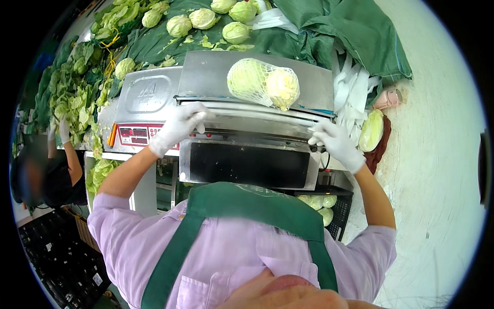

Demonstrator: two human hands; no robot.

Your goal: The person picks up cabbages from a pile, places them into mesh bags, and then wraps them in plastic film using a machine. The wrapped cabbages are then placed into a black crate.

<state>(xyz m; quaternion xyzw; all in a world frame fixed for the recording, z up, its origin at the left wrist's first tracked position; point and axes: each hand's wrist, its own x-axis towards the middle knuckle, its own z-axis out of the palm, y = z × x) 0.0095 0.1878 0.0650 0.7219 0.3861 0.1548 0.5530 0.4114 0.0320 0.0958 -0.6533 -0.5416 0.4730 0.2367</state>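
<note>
My left hand (185, 124), in a white glove, is at the left front of a steel film-wrapping machine (200, 77). Opposite it, at the machine's right front, is my right hand (335, 143), gloved too. The fingers of both are pinched together, and a sheet of clear plastic film (254, 124) appears stretched between them, above the black hot plate (251, 164). Behind the film, on the steel top, lie a pale green cabbage head (247, 79) and a yellowish leafy head (283, 85), both under white netting.
Left of the machine stands a scale (148, 96) with a red panel. Cabbages (178, 26) and loose leaves lie on green cloth behind. White foam strips (349, 87) and a cut cabbage (371, 130) are at right. A black crate (339, 212) sits below; a co-worker (58, 170) is at far left.
</note>
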